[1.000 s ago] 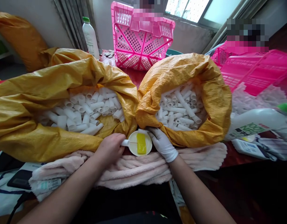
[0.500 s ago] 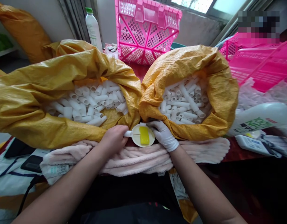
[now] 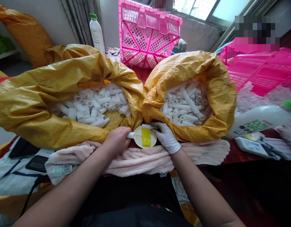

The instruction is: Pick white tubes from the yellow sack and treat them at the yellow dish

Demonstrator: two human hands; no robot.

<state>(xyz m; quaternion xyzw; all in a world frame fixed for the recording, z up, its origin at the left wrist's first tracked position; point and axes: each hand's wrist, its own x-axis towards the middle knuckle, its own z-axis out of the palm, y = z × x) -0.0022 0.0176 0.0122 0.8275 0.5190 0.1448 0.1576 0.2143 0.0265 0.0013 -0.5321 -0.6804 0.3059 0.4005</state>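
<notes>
My left hand, bare, is closed around a short white plastic tube, whose end sticks out toward a small white dish. On the dish lies a yellow, shiny rectangular piece, with a thin line like a stick at its left. My right hand, in a white glove, is closed at the dish's upper right edge, on another white tube that lies over the rim. The glove hides part of that tube. Behind both hands stand two yellow woven sacks, left and right, holding many white tubes.
A pink blanket lies along the table's front edge. Farther back are a pink crate and an upright bottle. Another bottle lies at right. Another person's gloved hand shows beside the crate.
The view has shifted slightly. Another person's gloved hand has come into sight beside the pink crate. My hands stay nearly in place at the dish.
</notes>
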